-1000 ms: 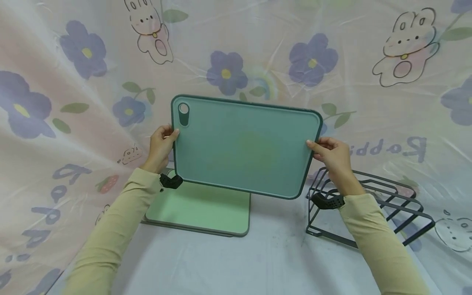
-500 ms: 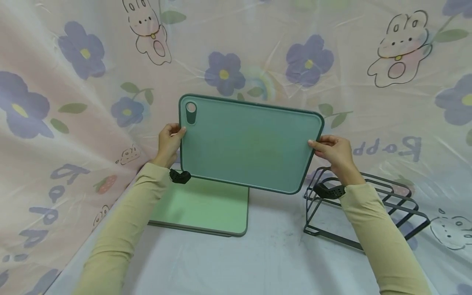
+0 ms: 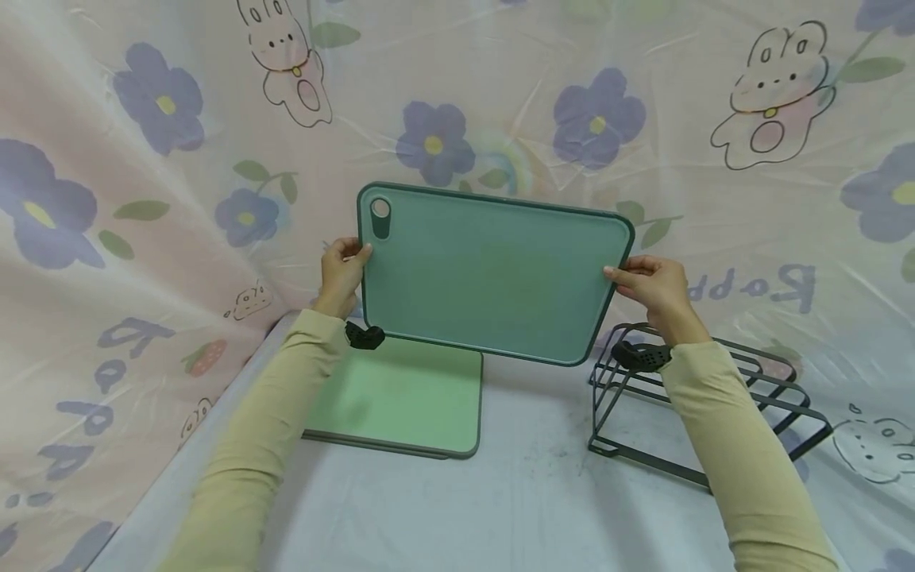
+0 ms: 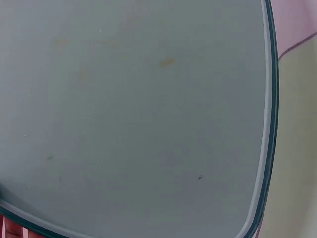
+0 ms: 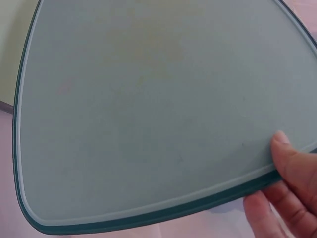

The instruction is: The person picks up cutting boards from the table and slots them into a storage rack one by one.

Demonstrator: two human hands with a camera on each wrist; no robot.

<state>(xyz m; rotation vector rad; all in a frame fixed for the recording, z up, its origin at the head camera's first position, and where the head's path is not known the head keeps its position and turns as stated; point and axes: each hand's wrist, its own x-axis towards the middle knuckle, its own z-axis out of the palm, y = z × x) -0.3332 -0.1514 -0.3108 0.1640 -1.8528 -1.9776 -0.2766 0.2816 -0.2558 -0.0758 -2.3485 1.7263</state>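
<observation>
Two hands hold one big dark-edged board (image 3: 493,274). It is up in the air, higher than the black wire rack (image 3: 658,469) and to the left of it. The left hand (image 3: 340,274) pinches the short side far from the rack. The right hand (image 3: 654,290) pinches the short side near the rack, so the right hand is closer to it. The board's long way goes side to side, with its rack end tipped a bit lower. A light green board (image 3: 415,397) lies flat, left of the rack.
</observation>
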